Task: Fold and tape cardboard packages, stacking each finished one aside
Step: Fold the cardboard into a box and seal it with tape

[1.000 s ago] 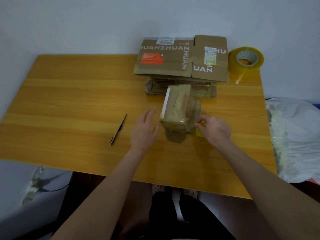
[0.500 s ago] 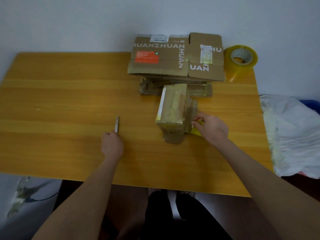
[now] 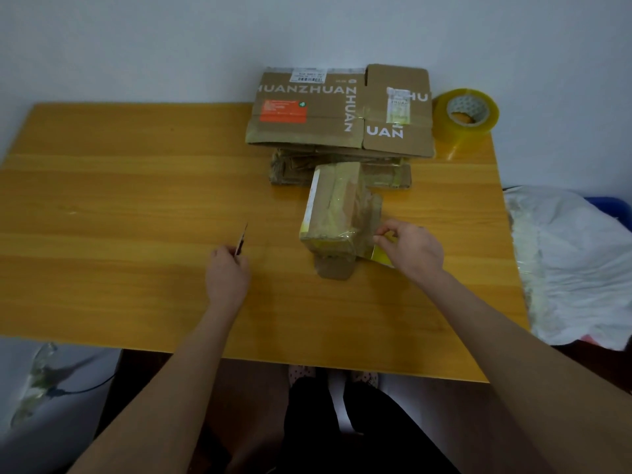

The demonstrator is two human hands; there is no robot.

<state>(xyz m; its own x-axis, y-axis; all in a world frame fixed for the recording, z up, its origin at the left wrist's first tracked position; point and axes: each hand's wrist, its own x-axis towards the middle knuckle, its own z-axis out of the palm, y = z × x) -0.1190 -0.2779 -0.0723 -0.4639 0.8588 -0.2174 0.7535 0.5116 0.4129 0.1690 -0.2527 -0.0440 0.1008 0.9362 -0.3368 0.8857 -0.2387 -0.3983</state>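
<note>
Left hand (image 3: 227, 275) has left the package (image 3: 337, 206) since a second ago and gone left to the knife (image 3: 242, 239); knife was flat on the table (image 3: 136, 200) then, now its near end is gripped in curled fingers, blade pointing away toward the wall; whether it is off the wood I cannot tell; right hand (image 3: 412, 251) has not shifted, thumb and forefinger still pinch the clear tape (image 3: 364, 230) at the package's near right corner, other fingers loosely curled; package sits mid-table, touching the right fingertips, well apart from the left hand and the knife; behind it a stack of flattened boxes (image 3: 342, 111) against the wall, tape roll (image 3: 465, 112) just beside the stack on its right; white plastic bag (image 3: 574, 261) off the table's right edge.
</note>
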